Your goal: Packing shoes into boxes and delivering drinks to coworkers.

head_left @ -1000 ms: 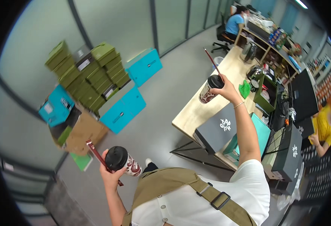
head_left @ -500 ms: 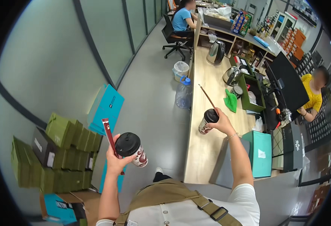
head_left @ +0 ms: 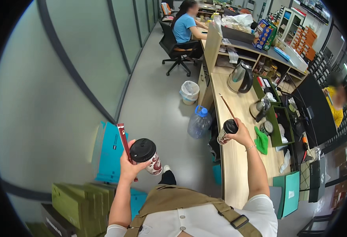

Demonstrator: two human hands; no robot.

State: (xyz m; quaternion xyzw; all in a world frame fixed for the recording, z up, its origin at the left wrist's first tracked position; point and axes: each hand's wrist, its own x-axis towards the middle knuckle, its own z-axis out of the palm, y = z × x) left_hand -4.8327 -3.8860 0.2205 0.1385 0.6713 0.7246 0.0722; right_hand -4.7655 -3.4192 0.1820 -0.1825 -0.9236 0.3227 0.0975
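Observation:
My left hand (head_left: 130, 169) is closed round a paper cup (head_left: 156, 162) with a black lid and a red-and-white pattern. Pressed against that cup in the same hand is a long, narrow dark-red stick sachet (head_left: 124, 139), pointing up. Over the desk, my right hand (head_left: 243, 135) grips a second paper cup (head_left: 223, 137) with a black lid. A thin brown stick (head_left: 228, 106) rises from the right hand beside the lid; its lower end is hidden. Both cups are held upright or nearly so.
The wooden desk (head_left: 236, 170) runs along my right, bearing a kettle (head_left: 240, 77), a green cloth (head_left: 261, 141) and a monitor (head_left: 313, 104). A water bottle (head_left: 199, 123) and bin (head_left: 189, 93) stand beside it. Boxes (head_left: 72, 203) are stacked left. Two people sit nearby.
I have moved forward along the aisle, so the bin, bottle and kettle appear nearer. Both hands keep hold of the same cups, sachet and stick.

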